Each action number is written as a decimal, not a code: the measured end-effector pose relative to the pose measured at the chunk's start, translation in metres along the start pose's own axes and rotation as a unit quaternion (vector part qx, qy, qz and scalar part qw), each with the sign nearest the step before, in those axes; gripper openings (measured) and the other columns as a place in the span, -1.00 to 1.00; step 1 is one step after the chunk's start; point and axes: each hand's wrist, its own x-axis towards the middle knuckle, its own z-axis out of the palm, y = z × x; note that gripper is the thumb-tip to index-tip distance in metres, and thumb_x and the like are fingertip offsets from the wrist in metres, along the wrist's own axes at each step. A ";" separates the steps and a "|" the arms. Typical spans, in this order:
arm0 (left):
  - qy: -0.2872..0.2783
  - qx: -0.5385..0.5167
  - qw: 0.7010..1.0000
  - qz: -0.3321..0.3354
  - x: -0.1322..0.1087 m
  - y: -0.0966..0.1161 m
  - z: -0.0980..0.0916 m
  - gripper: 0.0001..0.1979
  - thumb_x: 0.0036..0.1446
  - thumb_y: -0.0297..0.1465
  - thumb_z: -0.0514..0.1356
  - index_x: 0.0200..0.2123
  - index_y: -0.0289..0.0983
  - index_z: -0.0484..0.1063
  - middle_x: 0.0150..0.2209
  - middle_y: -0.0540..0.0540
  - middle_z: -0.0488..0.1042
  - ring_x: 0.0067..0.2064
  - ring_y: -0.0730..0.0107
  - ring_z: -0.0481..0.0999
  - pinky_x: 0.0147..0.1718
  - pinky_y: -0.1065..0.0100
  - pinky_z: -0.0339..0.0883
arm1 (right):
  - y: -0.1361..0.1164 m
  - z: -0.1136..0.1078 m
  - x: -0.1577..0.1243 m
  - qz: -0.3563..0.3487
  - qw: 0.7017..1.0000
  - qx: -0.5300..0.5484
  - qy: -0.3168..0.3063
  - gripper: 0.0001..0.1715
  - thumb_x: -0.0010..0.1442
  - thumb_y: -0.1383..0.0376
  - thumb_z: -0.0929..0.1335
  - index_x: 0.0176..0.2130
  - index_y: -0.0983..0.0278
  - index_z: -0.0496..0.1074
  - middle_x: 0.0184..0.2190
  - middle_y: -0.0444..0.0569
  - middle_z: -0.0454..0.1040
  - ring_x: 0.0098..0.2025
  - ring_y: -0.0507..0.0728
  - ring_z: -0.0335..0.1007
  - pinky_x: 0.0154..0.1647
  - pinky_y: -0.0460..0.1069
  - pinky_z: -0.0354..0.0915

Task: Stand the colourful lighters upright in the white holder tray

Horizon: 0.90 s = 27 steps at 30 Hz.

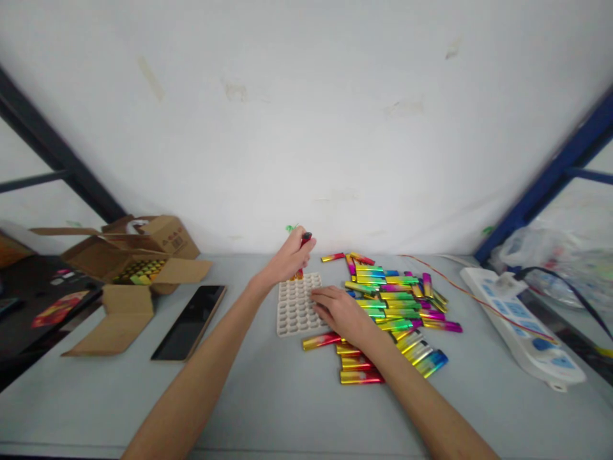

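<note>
A white tray with rows of small oval slots (295,311) lies in the middle of the table. Over its far end, my left hand (291,250) is closed around a lighter (306,238). That lighter is upright and red, turning yellow lower down, with a dark top; its lower end is at the tray's far slots, but I cannot tell whether it is seated in one. My right hand (342,313) rests on the tray's right edge, palm down, fingers stretched out. Shiny lighters in yellow, green, purple, red and blue (400,305) lie in a loose pile beside and beneath my right forearm.
On the left, an open cardboard box (128,313) holds several lighters, with another carton (172,239) behind it. A dark phone-like slab (190,322) lies nearer the tray. To the right are a white power strip (520,326), a thin red-yellow wire and plastic bags (560,262).
</note>
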 end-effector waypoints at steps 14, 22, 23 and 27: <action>-0.131 0.279 0.950 0.057 0.016 -0.027 -0.028 -0.80 0.03 -0.24 0.37 -0.40 -0.27 0.59 -0.48 -0.04 0.59 -0.42 0.34 0.52 -0.36 0.38 0.36 | 0.002 0.000 0.002 0.002 1.000 -0.009 -0.026 -0.72 0.44 0.35 0.32 0.03 0.35 0.59 0.09 0.10 0.61 0.12 0.21 0.51 0.27 0.13 0.36; -0.147 0.279 0.948 0.035 0.015 -0.030 -0.026 -0.79 0.00 -0.21 0.38 -0.40 -0.23 0.59 -0.49 -0.02 0.60 -0.43 0.35 0.53 -0.43 0.44 0.30 | 0.002 -0.001 0.003 0.006 0.999 -0.020 -0.043 -0.71 0.44 0.35 0.32 0.04 0.34 0.60 0.10 0.13 0.60 0.13 0.21 0.52 0.27 0.12 0.35; -0.150 0.281 0.947 0.032 0.016 -0.030 -0.026 -0.80 -0.02 -0.22 0.39 -0.41 -0.23 0.59 -0.49 -0.03 0.60 -0.43 0.34 0.53 -0.42 0.44 0.31 | 0.002 -0.001 0.003 0.005 0.999 -0.019 -0.042 -0.71 0.44 0.35 0.32 0.03 0.34 0.60 0.10 0.13 0.60 0.13 0.21 0.52 0.27 0.11 0.36; -0.157 0.297 0.941 0.030 0.018 -0.030 -0.022 -0.87 -0.05 -0.31 0.41 -0.45 -0.23 0.58 -0.49 -0.03 0.60 -0.43 0.35 0.53 -0.41 0.43 0.29 | 0.002 0.000 0.003 0.009 0.999 -0.018 -0.039 -0.70 0.44 0.34 0.32 0.04 0.35 0.60 0.09 0.13 0.61 0.13 0.21 0.52 0.26 0.10 0.37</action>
